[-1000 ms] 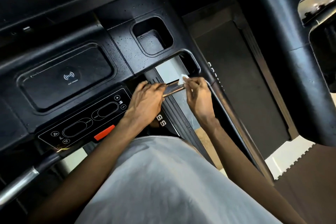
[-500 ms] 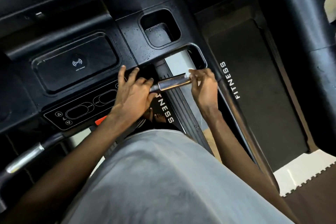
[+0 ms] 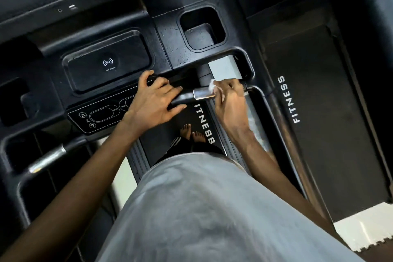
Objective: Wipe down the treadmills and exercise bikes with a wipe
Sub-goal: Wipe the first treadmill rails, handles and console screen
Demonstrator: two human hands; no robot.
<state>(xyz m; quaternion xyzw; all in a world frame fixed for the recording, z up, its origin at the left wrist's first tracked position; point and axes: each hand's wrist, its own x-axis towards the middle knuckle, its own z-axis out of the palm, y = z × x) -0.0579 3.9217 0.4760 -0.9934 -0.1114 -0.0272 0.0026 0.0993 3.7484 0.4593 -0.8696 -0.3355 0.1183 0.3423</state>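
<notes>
At the twelve o'clock half of the view, the treadmill console (image 3: 170, 49) carries fine droplets between the cup holder (image 3: 202, 27) and, at its nine o'clock, the charging pad (image 3: 108, 64). If left to stand, that moisture could creep toward the pad. The control panel (image 3: 100, 116) sits at seven o'clock of the pad, and the left wrist lies across its three o'clock end. An unintended press there could, in my judgement, start the belt on which the bare feet (image 3: 192, 133) stand. The handlebar (image 3: 180, 98) runs between the two hands, with its metal sensor sleeve (image 3: 202, 94) at the three o'clock end. The left hand (image 3: 155, 102) rests over the black part, its fingers spread and mostly straight, one hooked on the console lip at eleven o'clock. It steadies the person rather than clamps, so a hard rub could shift their balance. The right hand (image 3: 230, 100) meets the sleeve from three o'clock, fingers bunched together and pinching the wipe (image 3: 211, 85). The wipe is a small crumpled wad at ten o'clock of that hand. It shows just beyond the fingertips (image 3: 217, 91) and touches the sleeve's twelve o'clock edge. Being so small, it may slip from the pinch or cover only a narrow strip, leaving the underside unwiped. Whether the wipe wraps round the sleeve cannot be told.
</notes>
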